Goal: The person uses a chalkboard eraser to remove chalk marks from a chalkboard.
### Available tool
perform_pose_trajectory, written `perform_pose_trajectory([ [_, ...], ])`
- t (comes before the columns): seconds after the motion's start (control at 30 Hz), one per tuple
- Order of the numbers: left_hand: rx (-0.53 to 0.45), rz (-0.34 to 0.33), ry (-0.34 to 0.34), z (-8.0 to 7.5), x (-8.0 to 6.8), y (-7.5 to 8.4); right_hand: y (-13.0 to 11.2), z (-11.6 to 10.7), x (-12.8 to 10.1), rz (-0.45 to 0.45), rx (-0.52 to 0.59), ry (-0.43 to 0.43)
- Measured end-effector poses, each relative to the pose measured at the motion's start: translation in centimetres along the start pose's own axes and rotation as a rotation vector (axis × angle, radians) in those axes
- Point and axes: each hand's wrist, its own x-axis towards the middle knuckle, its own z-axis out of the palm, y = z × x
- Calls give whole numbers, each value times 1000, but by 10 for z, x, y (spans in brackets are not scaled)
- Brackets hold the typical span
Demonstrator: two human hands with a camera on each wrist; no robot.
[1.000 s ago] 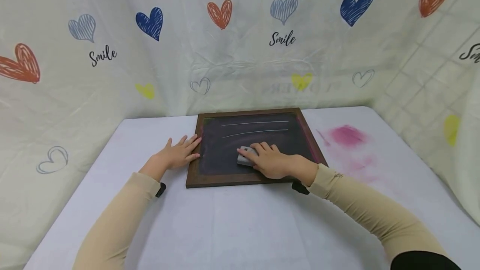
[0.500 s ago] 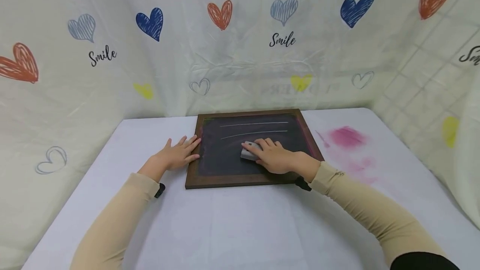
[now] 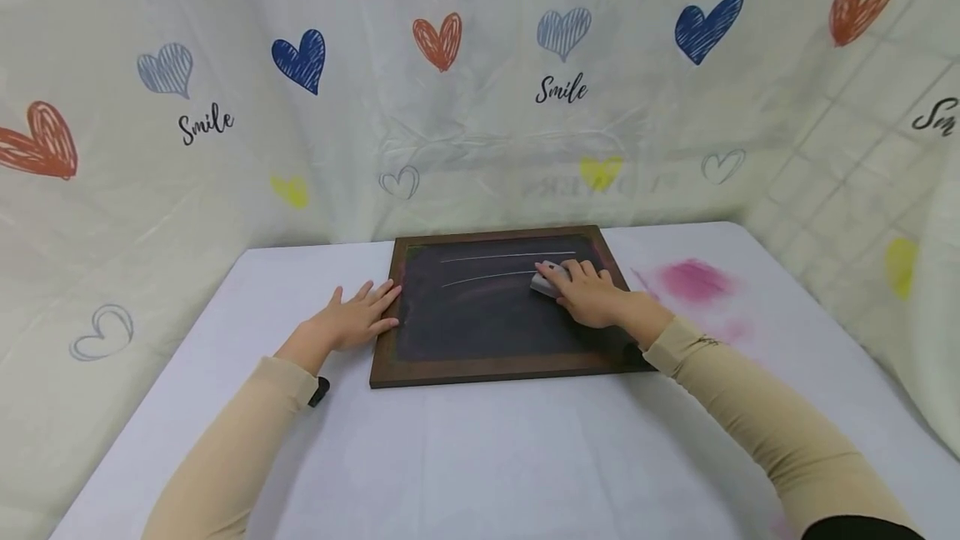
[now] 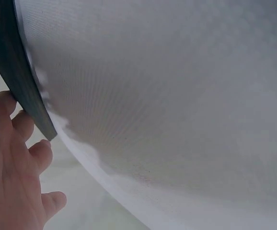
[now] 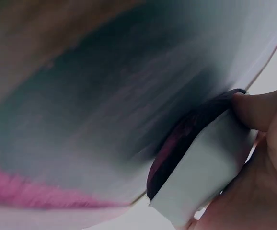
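Note:
A wood-framed chalkboard (image 3: 457,327) lies flat on the white-covered table, with an upper white line (image 3: 510,257) and a lower, slightly curved line (image 3: 480,278) across it. My right hand (image 3: 600,301) grips a grey chalkboard eraser (image 3: 545,285) at the right end of the lower line, covering that end. In the right wrist view the eraser (image 5: 203,165) shows a pale body and a dark, pink-stained pad against the board. My left hand (image 3: 347,322) has its fingers spread, fingertips on the board's left frame. The left wrist view shows these fingertips at the wooden frame (image 4: 16,67).
Pink powder stains (image 3: 696,282) mark the tablecloth right of the board. A white curtain (image 3: 480,123) printed with hearts and "Smile" hangs right behind the table and along both sides. Pink chalk smears (image 5: 38,189) line the board's edge in the right wrist view.
My right hand has moved the eraser rightward and away from me, from the lower middle of the board up to the lower line's right end. My left hand stays at the frame.

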Motion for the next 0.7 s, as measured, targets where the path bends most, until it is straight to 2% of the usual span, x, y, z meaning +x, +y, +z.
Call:
perform_pose_trajectory([
  [0.13, 3, 2, 6, 2, -1, 0, -15, -1, -3, -30, 11, -33],
  [0.47, -4, 4, 0, -4, -2, 1, -77, -1, -8, -173, 2, -134],
  [0.57, -5, 3, -2, -2, -3, 0, -85, 1, -9, -198, -11, -143],
  [0.7, -6, 11, 0, -2, -2, 0, -83, 0, -10, -212, -25, -142],
])
